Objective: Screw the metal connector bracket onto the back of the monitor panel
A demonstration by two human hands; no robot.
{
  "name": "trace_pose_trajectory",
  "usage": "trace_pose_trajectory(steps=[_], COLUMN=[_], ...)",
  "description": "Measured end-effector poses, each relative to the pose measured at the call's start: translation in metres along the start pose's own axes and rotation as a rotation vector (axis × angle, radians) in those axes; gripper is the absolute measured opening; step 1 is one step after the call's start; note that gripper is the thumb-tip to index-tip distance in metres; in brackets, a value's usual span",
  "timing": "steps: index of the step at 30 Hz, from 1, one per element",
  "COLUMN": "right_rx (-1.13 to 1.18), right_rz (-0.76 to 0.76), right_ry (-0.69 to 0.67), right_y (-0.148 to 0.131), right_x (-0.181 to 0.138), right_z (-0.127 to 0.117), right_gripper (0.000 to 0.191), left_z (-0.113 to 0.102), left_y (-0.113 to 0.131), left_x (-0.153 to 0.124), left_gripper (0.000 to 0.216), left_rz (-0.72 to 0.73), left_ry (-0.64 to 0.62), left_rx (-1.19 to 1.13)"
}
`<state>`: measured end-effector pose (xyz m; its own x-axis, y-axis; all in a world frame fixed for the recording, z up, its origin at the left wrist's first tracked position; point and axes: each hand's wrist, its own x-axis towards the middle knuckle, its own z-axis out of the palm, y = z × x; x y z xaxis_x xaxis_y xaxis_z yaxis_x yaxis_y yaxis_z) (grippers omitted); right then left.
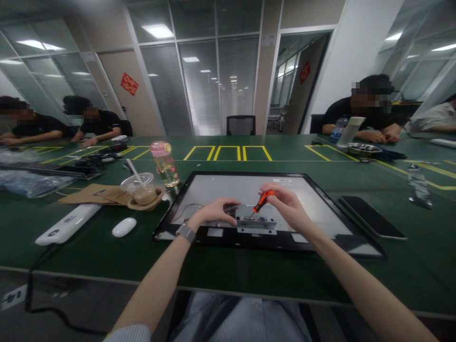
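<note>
Orange screwdriver (262, 202) clamped in right hand's grip (289, 206); left hand (214, 212) at metal bracket (256, 226), its grip unclear

Single head-worn view, facing forward and down, close above green table (107, 256), glass partition (203, 85) farther ahead.

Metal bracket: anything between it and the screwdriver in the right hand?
Nothing visible: the screwdriver slants from the right hand down toward the metal bracket. The left hand is at the bracket's left end, out of the way.
</note>
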<state>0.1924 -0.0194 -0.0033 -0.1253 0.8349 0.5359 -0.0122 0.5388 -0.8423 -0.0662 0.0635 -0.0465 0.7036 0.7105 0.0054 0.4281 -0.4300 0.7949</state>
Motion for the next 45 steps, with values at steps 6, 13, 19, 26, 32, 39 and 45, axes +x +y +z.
trace_pose_trajectory(steps=[6,13,19,26,32,39,45], right_rx=[0.005,0.081,0.059,-0.039,-0.07,-0.108,-0.094], right_rz=[0.048,0.021,0.054,-0.028,-0.024,-0.046,-0.072], right_ry=[-0.007,-0.028,-0.005,-0.034,-0.034,-0.049,0.001], right_y=[-0.002,-0.003,0.0,0.0,-0.005,-0.011,0.0], right_x=[-0.002,-0.001,-0.002,-0.002,-0.005,-0.006,-0.005], right_z=[-0.002,0.002,0.002,0.0,0.003,0.005,0.004], right_gripper=[0.035,0.017,0.024,0.02,0.029,0.028,0.024], left_z=[0.0,0.0,0.0,0.0,0.0,0.0,0.0], left_y=[0.004,0.004,0.008,0.003,-0.002,-0.003,0.003], left_x=[-0.001,0.0,-0.001,0.0,0.001,0.001,0.001], left_gripper=[0.072,0.072,0.07,0.072,0.074,0.075,0.072], left_rz=[0.002,0.004,0.014,0.011,0.022,0.004,0.015], left_ry=[0.0,0.003,0.011,0.004,-0.01,-0.005,0.005], left_rx=[-0.022,-0.017,-0.007,-0.02,-0.008,-0.002,0.014])
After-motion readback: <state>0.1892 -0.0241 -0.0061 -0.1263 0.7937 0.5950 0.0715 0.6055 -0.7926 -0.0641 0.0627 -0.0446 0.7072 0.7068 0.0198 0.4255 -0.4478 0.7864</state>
